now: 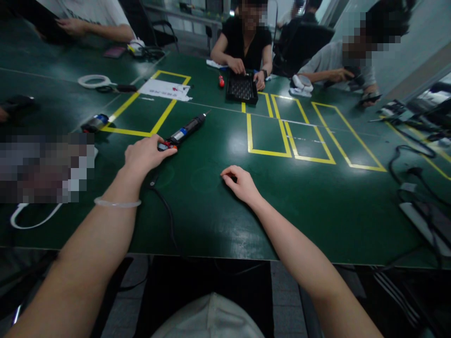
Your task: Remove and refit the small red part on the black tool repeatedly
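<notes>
My left hand (150,152) is closed round the rear end of a black electric screwdriver (186,129) with a blue-and-white band. The screwdriver lies low over the green table, its thin bit pointing away and to the right. A clear bangle (117,203) is on my left wrist. To the right, my right hand (241,183) rests on the table, its fingers curled in and the thumb against them. Nothing shows in its grasp. A black cable (167,206) lies between my forearms, its plug end near my left hand.
Yellow tape rectangles (269,153) mark the green table (211,220). Across it, a person handles a black tray (242,89) beside a red-handled tool (221,81). Left are a paper sheet (164,89), a white ring (94,81) and a blue-and-black cylindrical object (95,123). Cables (412,150) tangle at right.
</notes>
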{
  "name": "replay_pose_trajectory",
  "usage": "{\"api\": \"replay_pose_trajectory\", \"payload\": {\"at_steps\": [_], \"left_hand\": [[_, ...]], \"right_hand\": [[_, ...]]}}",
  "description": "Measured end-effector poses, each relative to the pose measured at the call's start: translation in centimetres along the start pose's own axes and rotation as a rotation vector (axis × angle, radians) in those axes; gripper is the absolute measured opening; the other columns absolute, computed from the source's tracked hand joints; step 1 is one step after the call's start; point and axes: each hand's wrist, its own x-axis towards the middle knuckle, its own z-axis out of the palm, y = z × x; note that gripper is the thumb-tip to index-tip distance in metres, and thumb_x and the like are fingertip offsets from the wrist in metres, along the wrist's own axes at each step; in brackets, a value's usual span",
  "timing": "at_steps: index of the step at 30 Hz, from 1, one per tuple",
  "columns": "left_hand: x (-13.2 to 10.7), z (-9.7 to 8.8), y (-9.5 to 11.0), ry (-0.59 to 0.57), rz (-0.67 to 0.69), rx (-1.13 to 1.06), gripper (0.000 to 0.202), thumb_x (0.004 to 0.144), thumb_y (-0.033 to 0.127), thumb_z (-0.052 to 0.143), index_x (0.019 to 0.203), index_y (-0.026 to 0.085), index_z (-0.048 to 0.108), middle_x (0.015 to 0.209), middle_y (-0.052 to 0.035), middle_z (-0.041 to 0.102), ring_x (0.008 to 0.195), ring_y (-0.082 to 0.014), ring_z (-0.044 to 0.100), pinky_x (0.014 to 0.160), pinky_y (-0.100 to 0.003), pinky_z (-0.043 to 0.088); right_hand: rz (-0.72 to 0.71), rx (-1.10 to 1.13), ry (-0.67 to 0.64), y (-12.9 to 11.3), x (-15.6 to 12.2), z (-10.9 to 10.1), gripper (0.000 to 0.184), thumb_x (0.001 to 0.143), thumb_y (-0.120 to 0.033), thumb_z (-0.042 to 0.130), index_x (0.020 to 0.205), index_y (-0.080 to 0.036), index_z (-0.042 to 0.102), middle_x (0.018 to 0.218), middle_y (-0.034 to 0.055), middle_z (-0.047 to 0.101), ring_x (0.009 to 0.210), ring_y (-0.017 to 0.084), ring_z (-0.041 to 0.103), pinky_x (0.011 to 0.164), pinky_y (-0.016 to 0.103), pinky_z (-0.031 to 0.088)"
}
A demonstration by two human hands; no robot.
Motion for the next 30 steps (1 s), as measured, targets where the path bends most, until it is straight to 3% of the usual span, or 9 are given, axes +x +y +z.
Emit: {"api": "replay_pose_trajectory", "payload": {"at_steps": [6,10,13,17,30], "left_hand": [[1.3,-0.4,-4.6,0.014,-0.249,0.056,0.094,0.083,0.089,0.023,0.133,0.015,0.051,0.115,-0.0131,0.059,0.097,-0.0282,0.053,0.079,-0.038,0.039],[1.7,-0.2,-6.3,0.084,-0.328,0.047,0.09,0.085,0.084,0.03,0.133,0.012,0.053,0.13,-0.0181,0.053,0.109,-0.0342,0.05,0.086,-0.043,0.039],[1.6,-0.5,-6.2,0.178,-0.322,0.032,0.078,0.086,0.072,0.046,0.132,0.01,0.054,0.141,-0.0228,0.045,0.118,-0.0372,0.046,0.093,-0.046,0.039],[1.4,-0.9,-5.2,0.189,-0.259,0.018,0.057,0.088,0.055,0.054,0.124,0.011,0.059,0.138,-0.0214,0.048,0.12,-0.0358,0.046,0.099,-0.048,0.037],[1.0,0.1,-5.1,0.268,-0.175,0.021,0.047,0.097,0.04,0.041,0.123,0.004,0.058,0.136,-0.022,0.047,0.122,-0.0356,0.041,0.104,-0.053,0.033]], "right_hand": [[-0.004,-0.006,0.0,0.0,0.0,0.0,0.011,0.091,-0.019,0.055,0.091,-0.019,0.066,0.09,0.0035,0.068,0.085,0.018,0.062,0.081,0.031,0.047],[0.007,-0.023,-0.01,0.0,0.0,0.0,0.011,0.091,-0.018,0.056,0.091,-0.02,0.066,0.089,0.0027,0.067,0.085,0.017,0.061,0.081,0.03,0.046],[0.003,-0.021,-0.015,0.0,0.1,0.0,0.01,0.091,-0.017,0.056,0.09,-0.02,0.066,0.088,0.003,0.067,0.085,0.017,0.061,0.08,0.029,0.045],[-0.003,-0.013,-0.011,0.1,0.1,0.1,0.01,0.091,-0.016,0.056,0.09,-0.02,0.066,0.088,0.003,0.067,0.085,0.017,0.06,0.08,0.03,0.045],[-0.013,-0.018,-0.015,0.1,0.1,0.0,0.01,0.091,-0.017,0.057,0.09,-0.02,0.066,0.086,0.0031,0.066,0.084,0.018,0.06,0.078,0.031,0.044]]}}
